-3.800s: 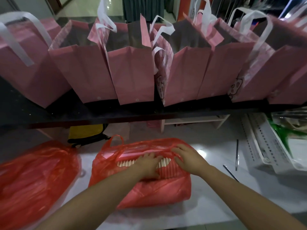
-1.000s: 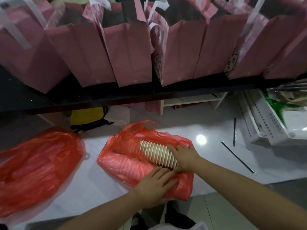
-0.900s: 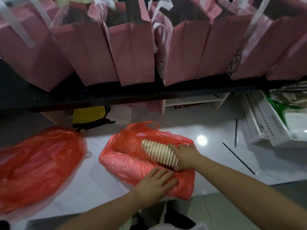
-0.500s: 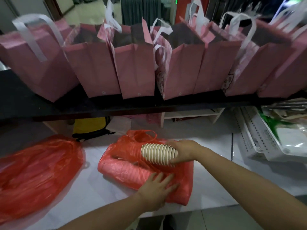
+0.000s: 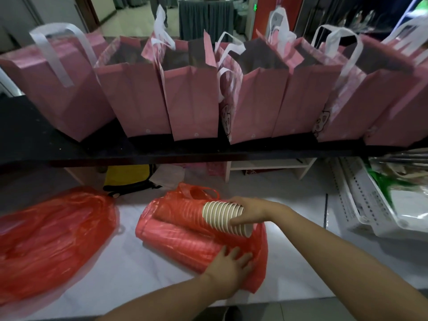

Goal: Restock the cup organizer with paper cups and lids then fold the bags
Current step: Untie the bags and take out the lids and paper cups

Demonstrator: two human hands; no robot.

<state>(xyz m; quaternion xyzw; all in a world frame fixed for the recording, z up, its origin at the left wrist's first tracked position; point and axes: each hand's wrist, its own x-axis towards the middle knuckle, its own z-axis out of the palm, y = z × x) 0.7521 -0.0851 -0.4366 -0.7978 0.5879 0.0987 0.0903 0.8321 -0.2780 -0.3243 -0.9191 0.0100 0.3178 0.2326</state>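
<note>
- A crumpled red plastic bag (image 5: 51, 237) lay at far left on the white counter (image 5: 129, 269); its contents could not be made out.
- A row of pink paper bags (image 5: 194, 98) with white ribbon handles stood open on the black shelf (image 5: 46, 144) behind; their interiors were dark.
- The central red plastic bag (image 5: 185, 242), thin and translucent, lay on the counter and showed ribbed stacks of cups through its film.
- The left hand (image 5: 229, 267) pressed flat on this bag, fingers extended.
- The right hand (image 5: 249, 213) gripped a nested stack of paper cups (image 5: 223, 215), cream and rimmed, fingers curled round it, above the bag's open end.
- A white perforated basket (image 5: 361, 200) at right held clear packets with green contents; its printing was illegible.
</note>
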